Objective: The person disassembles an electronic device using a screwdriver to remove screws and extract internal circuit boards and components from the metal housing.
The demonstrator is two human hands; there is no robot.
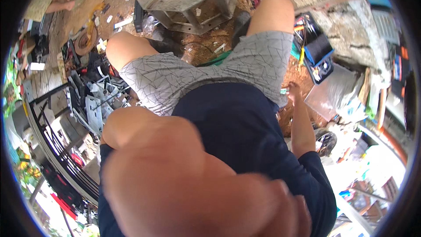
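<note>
Close to the camera, my bent left arm crosses in front of my dark shirt. My left hand (258,208) is large and smeared by motion at the lower middle, so its grip cannot be made out. Down by my right hip, my right hand (294,93) is closed at the ground, with a small pale green and white piece (284,91) at its fingertips. Beyond that hand lies an opened black and blue tool pouch (316,55) with several tools in it. A yellow-handled tool (301,56) is at the pouch's edge.
Ahead of my knees stands a grey octagonal metal frame (193,17). Metal brackets and scrap (98,103) pile up at my left, near a dark metal rack (59,145). Clear plastic sheeting (337,90) lies at my right. Another person's limb (61,4) shows at far left.
</note>
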